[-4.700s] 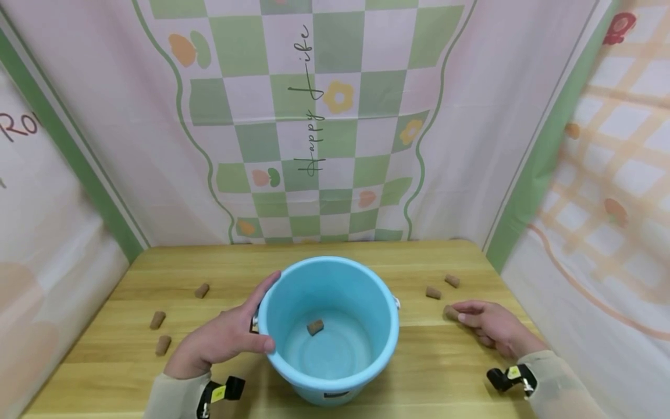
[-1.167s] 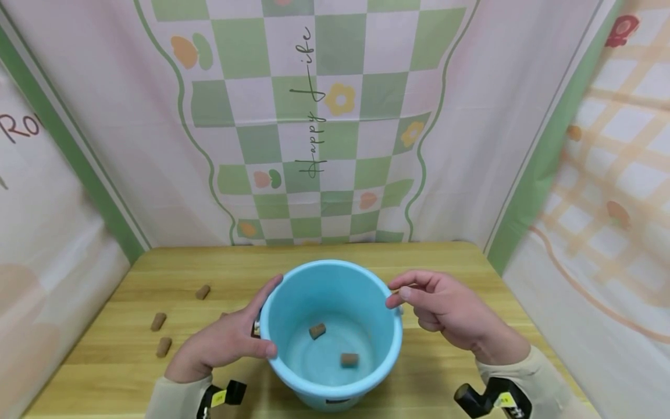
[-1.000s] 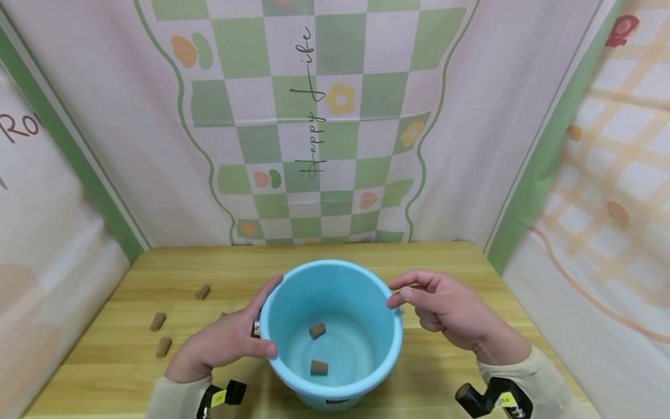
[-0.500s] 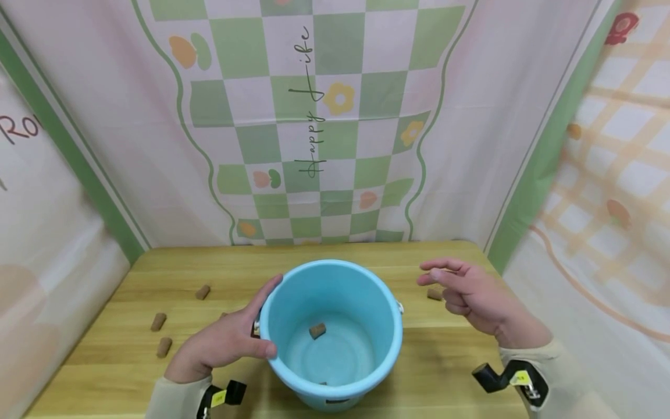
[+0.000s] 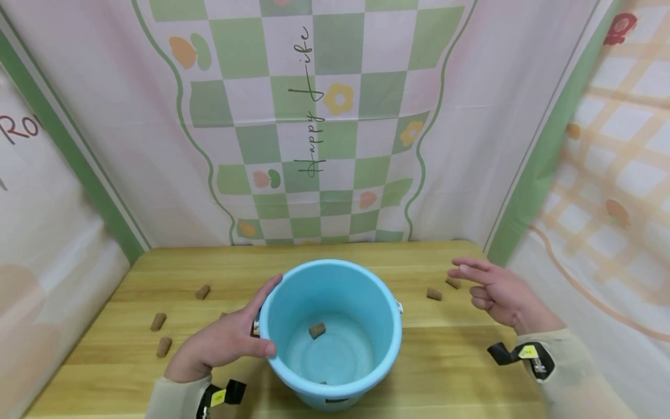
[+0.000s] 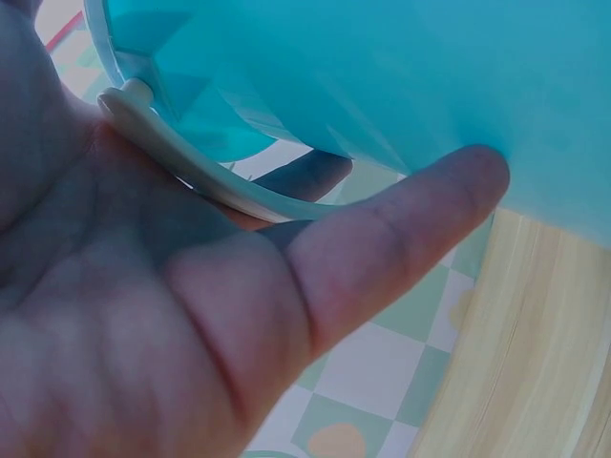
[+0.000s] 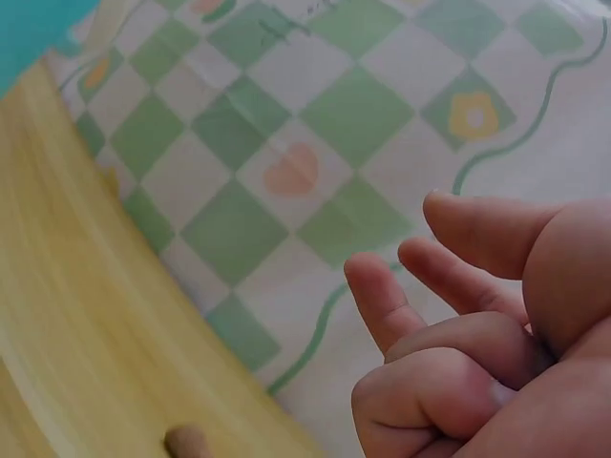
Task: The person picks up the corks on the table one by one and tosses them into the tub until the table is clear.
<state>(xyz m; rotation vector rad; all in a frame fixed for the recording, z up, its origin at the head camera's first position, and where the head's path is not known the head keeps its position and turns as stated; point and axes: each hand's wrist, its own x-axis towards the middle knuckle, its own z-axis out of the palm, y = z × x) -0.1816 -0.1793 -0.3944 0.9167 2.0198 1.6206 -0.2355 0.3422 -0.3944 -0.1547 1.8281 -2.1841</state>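
Note:
A light blue bucket (image 5: 331,326) stands at the middle front of the table, its mouth facing up. My left hand (image 5: 225,343) rests against its left side, thumb and index finger spread along the rim; the left wrist view shows a straight thumb (image 6: 410,239) pressed to the outer wall beside the white handle (image 6: 191,162). Inside lies one cork (image 5: 317,330); a second is almost hidden behind the front rim. My right hand (image 5: 499,291) hovers at the right with nothing in it, thumb and index finger extended beside a cork (image 5: 453,283). Another cork (image 5: 434,294) lies left of that one.
Left of the bucket, corks lie on the wooden table (image 5: 104,372): one farther back (image 5: 202,291), a cork (image 5: 159,321) nearer, and a cork (image 5: 164,347) nearest. Another peeks out behind my left hand. Printed cloths (image 5: 335,134) hang behind and at both sides.
My right hand has let a cork drop into the bucket, where it rolled towards the front wall. The hand has then moved right to the two remaining corks there. The left hand stays put.

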